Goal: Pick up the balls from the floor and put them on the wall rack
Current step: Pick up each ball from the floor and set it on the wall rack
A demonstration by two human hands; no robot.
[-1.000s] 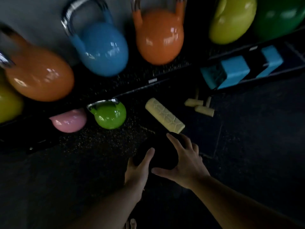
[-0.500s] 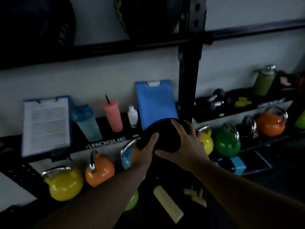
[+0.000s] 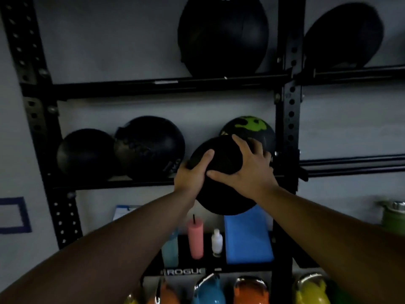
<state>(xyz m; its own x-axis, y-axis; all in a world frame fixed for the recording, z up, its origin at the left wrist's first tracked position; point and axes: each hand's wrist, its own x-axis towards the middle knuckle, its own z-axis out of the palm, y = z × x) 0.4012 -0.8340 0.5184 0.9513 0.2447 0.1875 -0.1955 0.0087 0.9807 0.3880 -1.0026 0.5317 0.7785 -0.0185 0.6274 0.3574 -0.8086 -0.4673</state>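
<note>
I hold a black ball [image 3: 221, 156] in both hands, raised in front of the middle shelf of the black wall rack [image 3: 290, 119]. My left hand [image 3: 192, 174] grips its left side and my right hand [image 3: 249, 170] lies over its right top. The ball sits in the gap between a large black ball [image 3: 151, 148] on the left and a black ball with green patches [image 3: 249, 126] just behind it. A smaller black ball [image 3: 85, 154] rests at the shelf's left end. Whether the held ball touches the shelf rails is hidden.
Two big black balls [image 3: 223, 34] [image 3: 344, 36] sit on the top shelf. Below are a pink tumbler [image 3: 195, 238], a small white bottle [image 3: 217, 242], a blue clipboard [image 3: 247, 235], and coloured kettlebells [image 3: 249, 290] along the bottom. A green bottle [image 3: 392, 216] stands at right.
I have lifted the black ball from the floor up past the kettlebell shelf to the rack's middle shelf. My view has tilted upward with it.
</note>
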